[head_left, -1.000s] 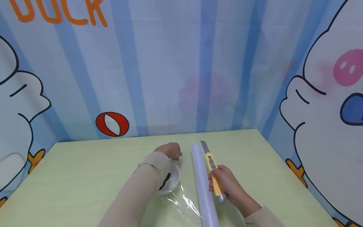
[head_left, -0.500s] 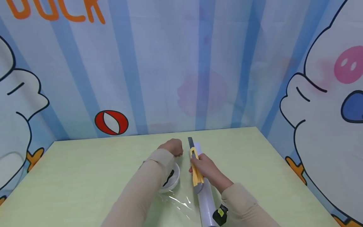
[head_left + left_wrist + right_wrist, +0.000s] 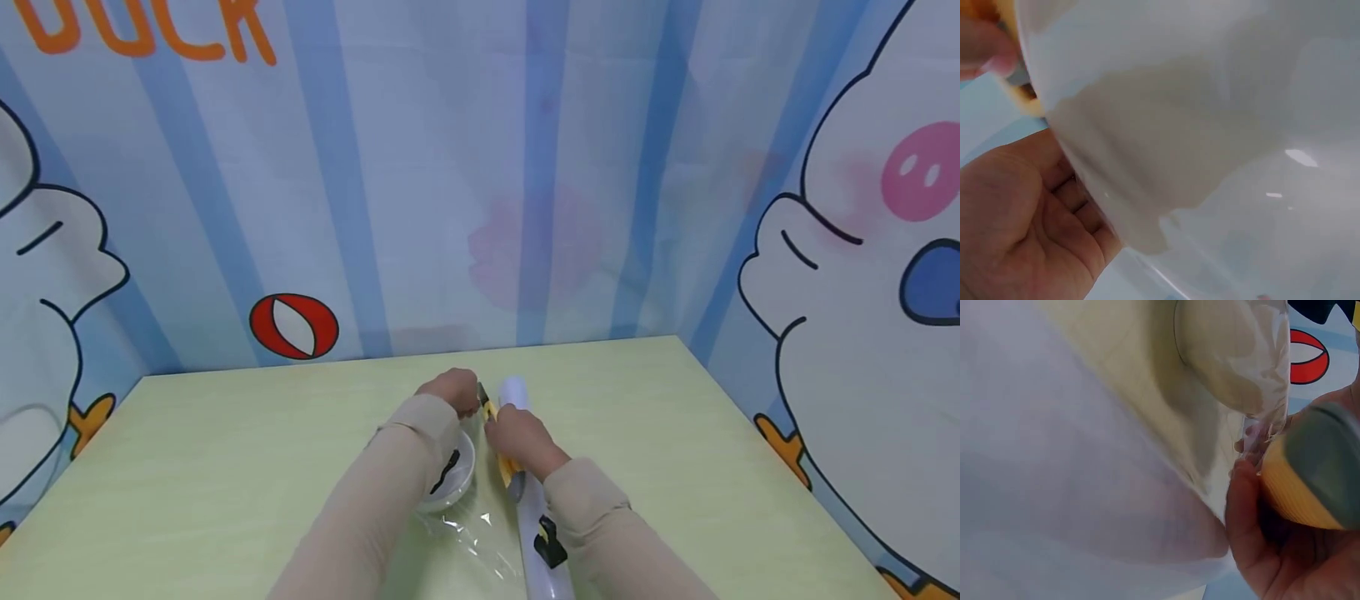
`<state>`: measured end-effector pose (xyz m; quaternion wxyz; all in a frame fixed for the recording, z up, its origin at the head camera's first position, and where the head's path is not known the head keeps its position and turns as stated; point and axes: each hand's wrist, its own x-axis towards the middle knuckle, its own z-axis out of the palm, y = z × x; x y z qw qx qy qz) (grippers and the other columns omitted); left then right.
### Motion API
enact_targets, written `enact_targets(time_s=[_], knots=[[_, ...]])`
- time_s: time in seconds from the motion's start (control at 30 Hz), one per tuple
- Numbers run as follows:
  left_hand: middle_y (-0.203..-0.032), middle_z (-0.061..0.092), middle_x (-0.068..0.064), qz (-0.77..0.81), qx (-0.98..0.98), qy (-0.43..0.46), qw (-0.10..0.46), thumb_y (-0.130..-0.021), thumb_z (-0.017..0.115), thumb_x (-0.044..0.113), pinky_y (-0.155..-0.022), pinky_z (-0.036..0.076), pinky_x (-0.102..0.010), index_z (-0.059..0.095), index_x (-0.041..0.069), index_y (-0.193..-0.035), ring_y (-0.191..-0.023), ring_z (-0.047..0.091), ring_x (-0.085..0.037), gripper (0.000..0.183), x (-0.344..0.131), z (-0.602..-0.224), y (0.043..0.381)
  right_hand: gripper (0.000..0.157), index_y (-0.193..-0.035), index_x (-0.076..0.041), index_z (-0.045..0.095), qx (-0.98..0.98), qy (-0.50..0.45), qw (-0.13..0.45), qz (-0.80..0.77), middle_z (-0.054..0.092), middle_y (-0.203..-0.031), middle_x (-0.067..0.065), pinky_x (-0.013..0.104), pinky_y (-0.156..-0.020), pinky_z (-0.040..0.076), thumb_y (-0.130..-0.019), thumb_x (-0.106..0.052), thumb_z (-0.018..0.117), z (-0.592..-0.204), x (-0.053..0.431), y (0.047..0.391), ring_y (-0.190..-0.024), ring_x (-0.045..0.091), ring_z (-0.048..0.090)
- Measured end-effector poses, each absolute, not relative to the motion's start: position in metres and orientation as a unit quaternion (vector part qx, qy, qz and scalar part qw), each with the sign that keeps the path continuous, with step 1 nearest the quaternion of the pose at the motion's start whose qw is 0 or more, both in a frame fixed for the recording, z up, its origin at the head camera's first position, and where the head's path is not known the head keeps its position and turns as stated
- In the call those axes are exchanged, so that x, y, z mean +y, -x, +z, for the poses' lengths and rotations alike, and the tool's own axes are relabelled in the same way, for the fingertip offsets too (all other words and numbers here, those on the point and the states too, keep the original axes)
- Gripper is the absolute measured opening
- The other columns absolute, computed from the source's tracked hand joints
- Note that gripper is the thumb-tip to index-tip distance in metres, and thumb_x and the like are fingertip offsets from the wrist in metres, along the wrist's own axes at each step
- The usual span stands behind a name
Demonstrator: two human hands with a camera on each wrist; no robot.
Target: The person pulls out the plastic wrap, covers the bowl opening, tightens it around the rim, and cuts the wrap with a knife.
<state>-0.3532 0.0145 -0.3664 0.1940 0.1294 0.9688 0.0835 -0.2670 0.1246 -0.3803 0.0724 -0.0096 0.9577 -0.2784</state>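
A white bowl (image 3: pixel 462 475) stands on the table, partly behind my left sleeve, with clear plastic wrap (image 3: pixel 476 542) stretched over and beside it. My left hand (image 3: pixel 454 390) is at the bowl's far side. In the right wrist view its fingers (image 3: pixel 1254 434) pinch the gathered wrap edge. A yellow box cutter (image 3: pixel 508 473), blade out, is gripped in my right hand (image 3: pixel 522 435), its blade tip close to the left hand. The right wrist view shows the cutter's grey end (image 3: pixel 1329 459) large. The wrap roll (image 3: pixel 534 512) lies just under my right hand.
The pale green table (image 3: pixel 262 467) extends to both sides. Behind it hangs a blue striped backdrop (image 3: pixel 450 167) with cartoon figures. A black wrist device (image 3: pixel 550 543) overlaps the roll.
My right hand has moved left with the box cutter, across the roll, bringing the blade up beside the left hand. The left hand has hardly moved.
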Motion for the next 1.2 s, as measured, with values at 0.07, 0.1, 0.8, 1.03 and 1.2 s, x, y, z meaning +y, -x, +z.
enact_targets(time_s=[0.07, 0.1, 0.8, 1.03, 1.2], knots=[[-0.056, 0.049, -0.001, 0.084, 0.971, -0.126, 0.187, -0.086, 0.053, 0.007, -0.051, 0.035, -0.026, 0.056, 0.009, -0.060, -0.053, 0.042, -0.015, 0.026, 0.015, -0.367, 0.351, 0.025, -0.072, -0.005, 0.050, 0.963, 0.012, 0.074, -0.258, 0.043, -0.061, 0.005, 0.025, -0.045, 0.031, -0.092, -0.019, 0.045, -0.381, 0.124, 0.267, -0.051, 0.017, 0.041], [-0.057, 0.049, -0.002, 0.084, 0.971, -0.124, 0.184, -0.085, 0.054, 0.006, -0.051, 0.035, -0.027, 0.055, 0.009, -0.060, -0.054, 0.042, -0.015, 0.026, 0.015, -0.366, 0.350, 0.026, -0.068, -0.007, 0.049, 0.966, 0.013, 0.073, -0.248, 0.042, -0.059, 0.004, 0.026, -0.045, 0.031, -0.091, -0.019, 0.045, -0.381, 0.123, 0.267, -0.051, 0.017, 0.040], [-0.065, 0.048, -0.006, 0.080, 0.975, -0.123, 0.165, -0.087, 0.050, 0.003, -0.050, 0.034, -0.026, 0.046, 0.009, -0.060, -0.056, 0.041, -0.017, 0.028, 0.021, -0.370, 0.351, 0.026, -0.058, -0.010, 0.049, 0.984, 0.017, 0.090, -0.151, 0.044, -0.058, 0.004, 0.027, -0.044, 0.030, -0.084, -0.014, 0.050, -0.378, 0.126, 0.264, -0.051, 0.018, 0.042], [-0.068, 0.049, -0.008, 0.083, 0.974, -0.133, 0.161, -0.085, 0.049, 0.002, -0.051, 0.033, -0.027, 0.042, 0.010, -0.056, -0.057, 0.039, -0.017, 0.030, 0.021, -0.366, 0.346, 0.025, -0.066, -0.009, 0.049, 0.973, 0.026, 0.127, -0.192, 0.041, -0.059, 0.004, 0.026, -0.047, 0.030, -0.089, -0.018, 0.044, -0.373, 0.135, 0.259, -0.052, 0.017, 0.038], [-0.067, 0.050, -0.006, 0.078, 0.974, -0.148, 0.150, -0.084, 0.051, 0.004, -0.053, 0.035, -0.027, 0.041, 0.011, -0.054, -0.058, 0.041, -0.017, 0.033, 0.020, -0.368, 0.348, 0.025, -0.077, -0.006, 0.050, 0.959, 0.046, 0.151, -0.235, 0.045, -0.062, 0.004, 0.026, -0.049, 0.034, -0.093, -0.023, 0.043, -0.372, 0.144, 0.255, -0.053, 0.016, 0.042]])
